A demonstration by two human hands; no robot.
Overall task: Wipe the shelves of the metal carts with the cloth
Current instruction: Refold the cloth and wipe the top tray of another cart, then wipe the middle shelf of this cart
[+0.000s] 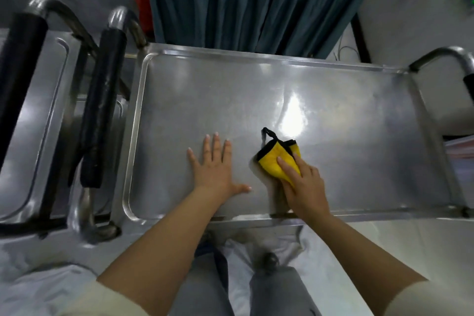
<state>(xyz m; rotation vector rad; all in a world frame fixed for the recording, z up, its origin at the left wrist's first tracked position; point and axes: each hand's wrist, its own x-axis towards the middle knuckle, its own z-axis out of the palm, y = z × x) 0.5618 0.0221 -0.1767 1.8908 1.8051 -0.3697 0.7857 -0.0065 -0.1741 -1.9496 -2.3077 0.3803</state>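
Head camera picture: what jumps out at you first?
The bright yellow cloth stands out, pressed under the right hand on the shiny metal shelf. Beside it, the left hand lies flat with fingers spread. A dark teal curtain hangs behind the cart.

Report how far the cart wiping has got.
Done: nothing can be confirmed as finished; the top shelf shines, but glare hides any wiped streaks. In hand: the right hand presses the yellow cloth on that shelf near its front edge, while the left hand rests flat beside it. Left: the second cart on the left shows no cloth on it; lower shelves are out of view.
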